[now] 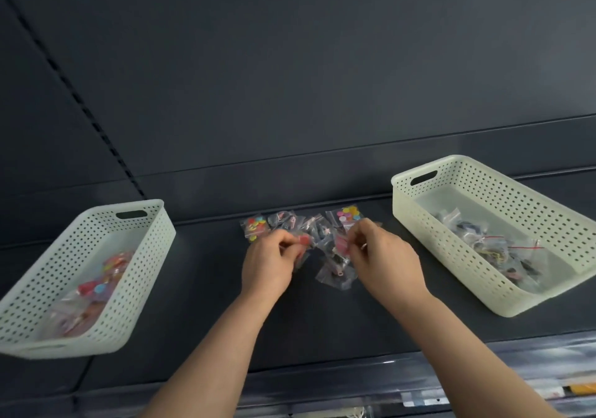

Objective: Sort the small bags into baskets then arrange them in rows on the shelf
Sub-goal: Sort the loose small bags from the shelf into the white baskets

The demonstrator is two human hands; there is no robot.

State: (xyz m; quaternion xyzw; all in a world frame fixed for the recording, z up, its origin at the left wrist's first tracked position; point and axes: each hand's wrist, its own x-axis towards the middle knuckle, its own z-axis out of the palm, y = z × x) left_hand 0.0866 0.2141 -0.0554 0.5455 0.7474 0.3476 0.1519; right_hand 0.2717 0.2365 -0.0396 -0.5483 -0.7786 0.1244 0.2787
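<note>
**Both hands in the pile, a basket on either side**

On the dark shelf (322, 321) a loose pile of small clear bags (322, 233) lies between two perforated baskets. The person's left hand (271, 262) has its fingers curled in, pinching a red-filled bag (303, 241) at the pile's left edge. The right hand (383, 256), a ring (363, 245) on one finger, is curled the same way and pinches a pink-filled bag (342, 243) near the middle.

At the back of the pile lie two bags of coloured discs, one on the left (254, 227) and one on the right (348, 214).

The white basket (154, 224) to the left, well apart from the pile, holds bags with bright red, blue and yellow contents (100, 285). The cream basket (406, 198) to the right holds bags of darker pieces (493, 246), some with red seal strips. What the pieces are is too blurred to tell.
</note>
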